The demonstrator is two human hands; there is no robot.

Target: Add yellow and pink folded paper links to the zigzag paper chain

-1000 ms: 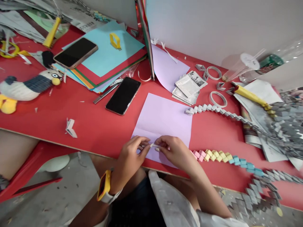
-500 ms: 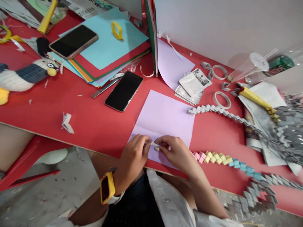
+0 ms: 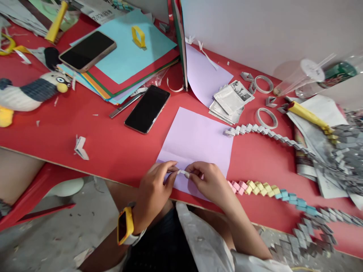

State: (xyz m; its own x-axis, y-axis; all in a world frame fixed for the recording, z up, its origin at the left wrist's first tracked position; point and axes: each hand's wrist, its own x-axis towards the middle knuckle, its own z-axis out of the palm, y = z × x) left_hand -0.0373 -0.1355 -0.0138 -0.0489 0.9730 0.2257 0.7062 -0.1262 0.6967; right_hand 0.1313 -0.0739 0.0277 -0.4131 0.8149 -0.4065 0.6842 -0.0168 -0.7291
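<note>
A small whitish strip [image 3: 182, 172] spans the gap between my hands, low over a creased purple sheet [image 3: 195, 139]. My left hand [image 3: 159, 183], with a yellow-cased watch [image 3: 125, 226] on its wrist, pinches the strip's left end. Its right end is between the thumb and fingers of my right hand [image 3: 205, 181]. A folded chain with pink, yellow and blue links [image 3: 262, 189] lies right of my right hand, partly hidden by it. The tip of a grey-white paper chain [image 3: 249, 129] rests on the sheet's upper right edge.
A black phone [image 3: 147, 109] lies left of the purple sheet. Behind it are stacked coloured papers [image 3: 133, 49] with another phone [image 3: 87, 51]. Tape rings [image 3: 266, 118], newspaper pieces [image 3: 234, 98] and a lidded cup [image 3: 310, 71] stand or lie at the right. A plush bird [image 3: 34, 90] lies left.
My left hand has shifted slightly left, and its fingertips are farther from my right hand's. More of the strip shows between them. My right hand has hardly moved.
</note>
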